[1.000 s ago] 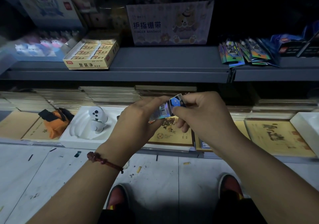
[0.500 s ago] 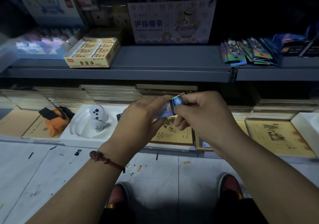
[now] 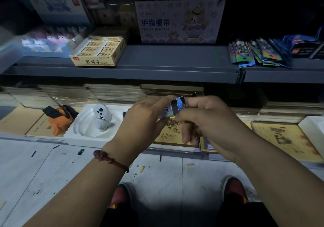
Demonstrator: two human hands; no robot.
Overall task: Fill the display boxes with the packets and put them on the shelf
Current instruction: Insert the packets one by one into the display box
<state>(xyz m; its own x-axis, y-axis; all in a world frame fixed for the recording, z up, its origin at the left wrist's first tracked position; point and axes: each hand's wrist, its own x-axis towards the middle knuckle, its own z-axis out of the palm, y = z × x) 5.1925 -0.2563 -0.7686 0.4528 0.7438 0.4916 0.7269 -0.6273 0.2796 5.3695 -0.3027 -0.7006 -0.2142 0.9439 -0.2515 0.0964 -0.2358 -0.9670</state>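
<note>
A dim shop aisle: a grey shelf (image 3: pixel 157 64) runs across the upper half, with a lower tier of stacked notebooks (image 3: pixel 115 93) under it and a pale tiled floor (image 3: pixel 52 174) along the bottom.

On the shelf, at 11 o'clock, sits an open yellow box (image 3: pixel 98 51) of small cartons. At 12 o'clock a pale bandage box (image 3: pixel 178 22) stands upright behind bare shelf. At 2 o'clock the loose packets (image 3: pixel 254 53) lie fanned and overlapping at the shelf's front edge, and the dark boxes (image 3: pixel 301 46) stand just beside them toward the right border.

At the centre, both hands meet in front of the lower tier. The left hand (image 3: pixel 145 121), with a red bracelet (image 3: pixel 110 160) at its wrist, pinches the lower end of a shiny packet (image 3: pixel 172 108) between thumb and fingers. The right hand (image 3: pixel 210 121) pinches the packet's upper end with thumb and forefinger, its other fingers curled below. The packet is held tilted in the air, clear of both tiers, with a barcode on the side toward the left hand.

At 9 o'clock a white tray (image 3: pixel 84 132) holds a white figure (image 3: pixel 101 116), and an orange pouch (image 3: pixel 57 120) lies just beside it on a tan notebook. At 6 o'clock two red shoes (image 3: pixel 121 197) stand on the floor.
</note>
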